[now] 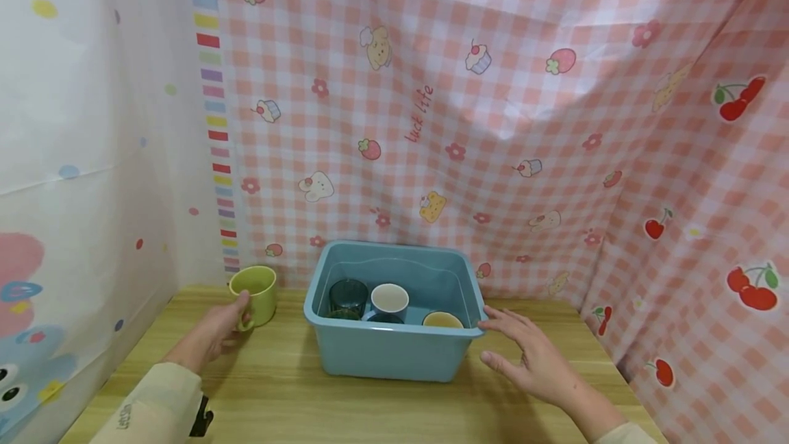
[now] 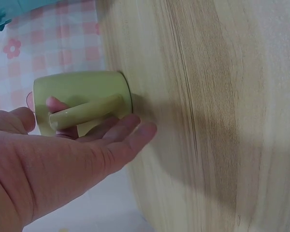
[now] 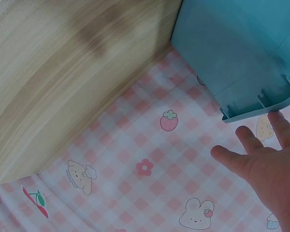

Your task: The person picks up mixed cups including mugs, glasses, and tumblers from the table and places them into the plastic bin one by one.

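A green mug stands upright on the wooden table at the left. My left hand holds it by the handle; the left wrist view shows a fingertip passing through the handle, the thumb near the rim and the other fingers below. At the right end of a blue plastic bin, my right hand has its fingers spread, with fingertips at the rim. Inside the bin are a dark glass cup, a white-lined cup and a yellow-lined cup, partly hidden by the front wall.
The wooden table ends at a pink checked cloth hanging behind it and along the right. A white dotted cloth hangs at the left. The bin sits near the table's back, right of the mug.
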`<state>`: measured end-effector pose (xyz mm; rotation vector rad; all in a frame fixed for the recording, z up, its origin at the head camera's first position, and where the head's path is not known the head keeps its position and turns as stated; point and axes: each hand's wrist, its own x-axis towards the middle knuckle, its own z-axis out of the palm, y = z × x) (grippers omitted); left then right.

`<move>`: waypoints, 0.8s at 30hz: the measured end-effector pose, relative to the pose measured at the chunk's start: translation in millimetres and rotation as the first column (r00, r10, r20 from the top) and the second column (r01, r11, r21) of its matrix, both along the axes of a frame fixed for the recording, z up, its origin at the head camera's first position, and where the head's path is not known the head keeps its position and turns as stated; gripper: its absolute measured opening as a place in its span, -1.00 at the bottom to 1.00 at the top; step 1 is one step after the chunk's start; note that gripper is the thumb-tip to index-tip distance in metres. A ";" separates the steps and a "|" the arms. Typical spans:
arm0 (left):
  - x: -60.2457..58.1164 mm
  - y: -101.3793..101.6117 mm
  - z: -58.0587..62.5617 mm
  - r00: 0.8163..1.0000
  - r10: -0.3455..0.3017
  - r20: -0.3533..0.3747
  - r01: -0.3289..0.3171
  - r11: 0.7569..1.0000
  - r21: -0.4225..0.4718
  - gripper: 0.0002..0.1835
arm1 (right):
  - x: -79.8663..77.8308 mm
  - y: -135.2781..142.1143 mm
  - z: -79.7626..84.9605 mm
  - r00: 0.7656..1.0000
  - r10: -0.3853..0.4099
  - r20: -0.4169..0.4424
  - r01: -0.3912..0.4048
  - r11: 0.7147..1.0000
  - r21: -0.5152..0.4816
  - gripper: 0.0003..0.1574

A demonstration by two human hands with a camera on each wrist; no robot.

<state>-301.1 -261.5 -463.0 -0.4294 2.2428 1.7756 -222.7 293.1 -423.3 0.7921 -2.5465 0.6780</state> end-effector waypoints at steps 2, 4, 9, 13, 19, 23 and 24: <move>0.9 -0.7 -0.2 1.000 -0.002 0.004 0.002 1.000 -0.014 -0.33 | -0.1 0.0 -0.2 1.000 -0.001 0.002 0.001 1.000 0.004 -0.43; 2.0 -1.2 0.0 1.000 -0.001 0.003 0.001 1.000 -0.026 -0.32 | -0.2 0.1 -0.5 1.000 -0.003 0.005 0.003 1.000 0.006 -0.43; 3.9 -2.8 1.2 1.000 -0.021 -0.012 0.021 0.998 -0.057 -0.34 | -0.6 0.3 -0.8 1.000 -0.003 0.013 0.003 1.000 0.005 -0.42; 3.3 -3.1 2.6 0.999 -0.034 -0.019 0.032 0.997 -0.076 -0.35 | -0.9 0.2 -0.6 1.000 0.000 0.008 0.000 1.000 0.000 -0.43; 1.9 -3.3 2.7 0.999 -0.042 -0.009 0.041 0.996 -0.075 -0.36 | -1.1 0.1 -0.7 1.000 -0.003 0.006 0.003 1.000 -0.001 -0.44; 2.1 -3.3 2.5 0.999 -0.033 -0.010 0.032 0.997 -0.064 -0.36 | -1.1 0.2 -0.8 1.000 -0.006 0.004 0.006 1.000 0.000 -0.43; 2.1 -3.3 2.4 0.999 -0.030 -0.019 0.029 0.998 -0.064 -0.36 | -1.1 0.2 -1.0 1.000 -0.007 0.005 0.007 1.000 0.000 -0.43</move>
